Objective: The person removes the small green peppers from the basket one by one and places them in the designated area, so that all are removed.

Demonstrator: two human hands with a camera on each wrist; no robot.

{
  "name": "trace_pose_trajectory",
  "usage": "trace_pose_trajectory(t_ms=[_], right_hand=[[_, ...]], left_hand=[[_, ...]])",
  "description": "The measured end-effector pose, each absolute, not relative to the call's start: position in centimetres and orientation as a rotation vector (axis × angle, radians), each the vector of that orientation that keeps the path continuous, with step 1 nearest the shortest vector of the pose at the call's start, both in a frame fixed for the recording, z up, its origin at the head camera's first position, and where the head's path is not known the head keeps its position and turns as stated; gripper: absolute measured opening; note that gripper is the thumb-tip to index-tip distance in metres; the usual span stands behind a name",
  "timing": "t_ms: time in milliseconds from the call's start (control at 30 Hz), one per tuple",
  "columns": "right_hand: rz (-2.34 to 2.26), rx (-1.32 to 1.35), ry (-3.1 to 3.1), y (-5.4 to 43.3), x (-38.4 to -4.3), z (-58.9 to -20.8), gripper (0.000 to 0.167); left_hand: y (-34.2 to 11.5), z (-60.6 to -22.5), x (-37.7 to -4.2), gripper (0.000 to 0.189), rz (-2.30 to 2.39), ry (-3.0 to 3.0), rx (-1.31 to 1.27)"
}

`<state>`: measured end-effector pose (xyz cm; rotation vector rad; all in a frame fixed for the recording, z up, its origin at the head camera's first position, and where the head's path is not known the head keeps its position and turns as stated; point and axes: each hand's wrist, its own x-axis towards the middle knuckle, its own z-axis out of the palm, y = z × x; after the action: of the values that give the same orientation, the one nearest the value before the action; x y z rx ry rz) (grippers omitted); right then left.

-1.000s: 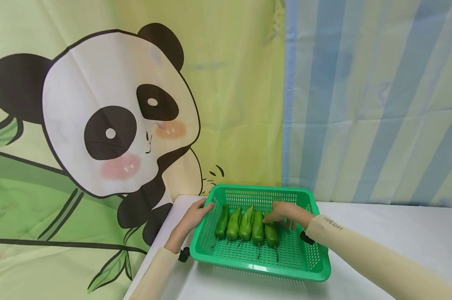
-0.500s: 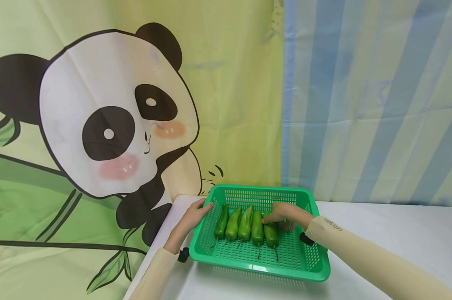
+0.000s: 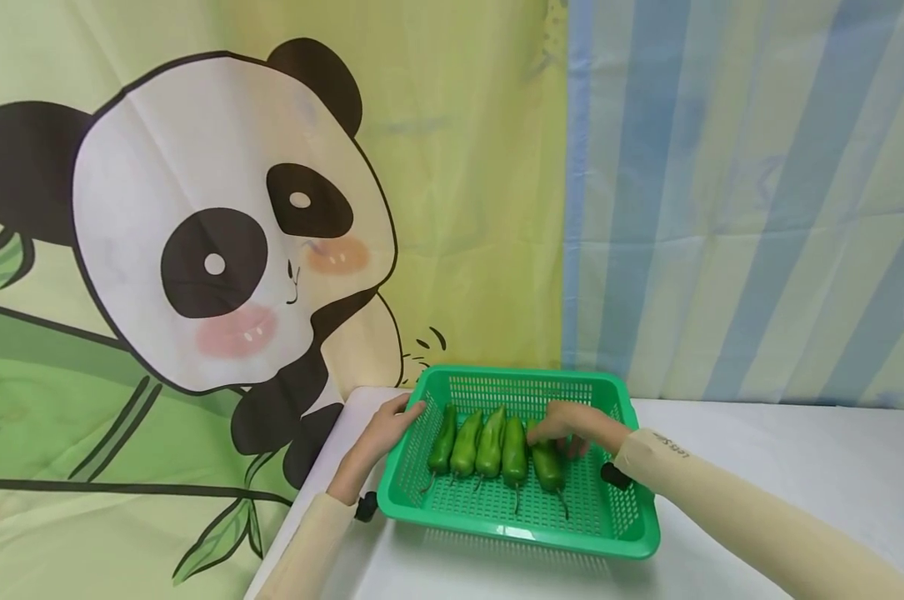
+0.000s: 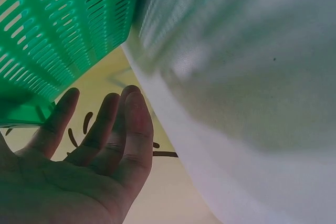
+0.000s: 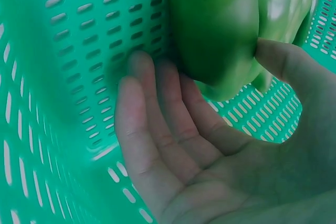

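Note:
A green plastic basket [image 3: 526, 542] with slotted walls stands on the white table. Several long green peppers lie side by side in it, stems toward the person. My right hand [image 3: 567, 425] reaches in from the right and pinches the rightmost green pepper [image 3: 549, 468] near its tip end. In the right wrist view the thumb touches one side of this pepper [image 5: 215, 30] and the fingers lie at its other side. My left hand [image 3: 387, 425] holds the basket's left rim, its thumb over the edge. The left wrist view shows the index finger [image 4: 60, 119] against the outside, other fingers apart from it.
White table [image 3: 759, 467] extends right of the basket and in front of it. Close behind hangs a curtain [image 3: 489, 208] with a panda print and blue stripes. The table's left edge runs beneath the left forearm.
The stem end of the rightmost pepper has swung slightly to the right, leaving it more tilted and a little apart from its neighbour. The left hand keeps its place on the rim.

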<state>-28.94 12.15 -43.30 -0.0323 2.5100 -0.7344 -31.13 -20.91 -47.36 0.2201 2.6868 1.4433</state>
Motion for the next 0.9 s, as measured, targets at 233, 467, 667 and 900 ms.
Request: trace_pose_trajectory(t_ms=[233,467,667,900], right_hand=[[-0.832,-0.037,2.437,12.5,-28.6,-42.6,0.059],[-0.95,-0.047,2.304,12.8,-28.9,-41.5,0.081],[-0.997,-0.062,2.246,13.1,-28.4,-41.0,0.069],[-1.11,-0.08,2.176,13.6,-27.7,-40.2,0.074]], left_hand=[[-21.0,-47.5,-31.2,0.045,1.45,2.679,0.228],[-21.1,-47.3,-31.1,0.049,1.447,2.684,0.253],[-20.9,-47.2,-30.8,0.049,1.478,2.674,0.256],[-21.0,-47.1,-30.9,0.048,1.47,2.669,0.253]])
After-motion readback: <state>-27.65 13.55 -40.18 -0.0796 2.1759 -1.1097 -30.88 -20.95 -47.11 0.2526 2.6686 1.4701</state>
